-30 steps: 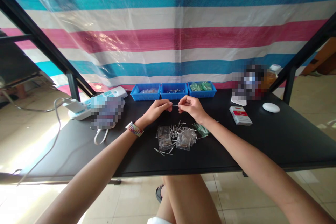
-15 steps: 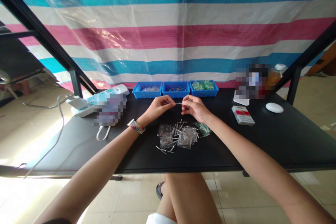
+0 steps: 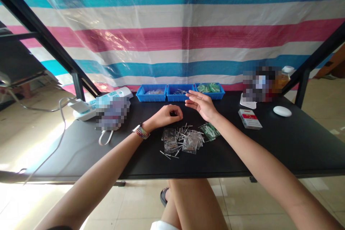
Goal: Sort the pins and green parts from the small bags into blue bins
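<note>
My left hand (image 3: 167, 116) is over the table just behind a loose pile of metal blind rivets (image 3: 185, 129). Its thumb and index finger curl into a ring with their tips together. Whatever is between those tips, if anything, is too small to make out. In front of the middle blue tray (image 3: 175, 98) is my right hand (image 3: 201, 105), its fingers stretched out and apart, with nothing seen in them. That tray contains a few rivets. Small clear plastic bags (image 3: 191, 143) lie among the loose rivets, and green packets (image 3: 210, 132) lie to their right.
The left blue tray (image 3: 138, 96) contains clear bags; the right one (image 3: 222, 95) contains green packets. A power strip (image 3: 114, 95) and a blurred item (image 3: 113, 113) are on the left. Rightward are a red-and-white box (image 3: 250, 119), a white oval object (image 3: 282, 111) and a bottle (image 3: 284, 77).
The hands, which met at a thin rivet, have parted. My right hand has opened and shifted slightly toward the trays, while my left has come back nearer the pile.
</note>
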Tool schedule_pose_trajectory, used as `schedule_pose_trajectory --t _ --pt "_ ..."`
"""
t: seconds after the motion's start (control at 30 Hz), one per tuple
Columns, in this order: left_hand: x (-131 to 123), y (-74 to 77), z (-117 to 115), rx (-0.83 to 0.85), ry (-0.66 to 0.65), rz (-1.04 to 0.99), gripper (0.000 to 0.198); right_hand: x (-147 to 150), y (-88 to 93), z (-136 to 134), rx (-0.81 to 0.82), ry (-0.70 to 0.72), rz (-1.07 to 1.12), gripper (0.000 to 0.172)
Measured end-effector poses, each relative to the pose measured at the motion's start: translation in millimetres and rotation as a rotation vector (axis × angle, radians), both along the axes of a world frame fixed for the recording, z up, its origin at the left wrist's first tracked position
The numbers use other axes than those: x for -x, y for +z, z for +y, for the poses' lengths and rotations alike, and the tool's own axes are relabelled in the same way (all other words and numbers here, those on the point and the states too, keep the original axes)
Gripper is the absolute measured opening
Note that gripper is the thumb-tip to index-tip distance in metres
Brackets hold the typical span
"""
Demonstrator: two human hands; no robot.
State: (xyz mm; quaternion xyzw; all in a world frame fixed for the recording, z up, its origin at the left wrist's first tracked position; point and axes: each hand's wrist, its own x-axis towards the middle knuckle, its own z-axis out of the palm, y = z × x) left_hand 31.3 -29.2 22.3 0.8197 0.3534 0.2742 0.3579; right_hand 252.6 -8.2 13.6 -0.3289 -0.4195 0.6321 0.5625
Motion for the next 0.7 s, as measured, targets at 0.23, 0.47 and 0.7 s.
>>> schedule_pose_trajectory --t 0.23,0.47,0.7 --pt "-9 2.2 -8 -0.207 -0.094 0.151 0.02 -2 -3.0 -4 0.062 -0.013 -0.144 0.016" --pt "-15 -0.9 -12 -0.23 -0.112 0.155 0.005 2 -5.9 -5 0.029 -0.003 -0.255 0.016" --pt "-14 -4.8 -8 -0.23 -0.085 0.143 0.005 4 -12.0 -4 -0.063 0.064 -0.331 0.018"
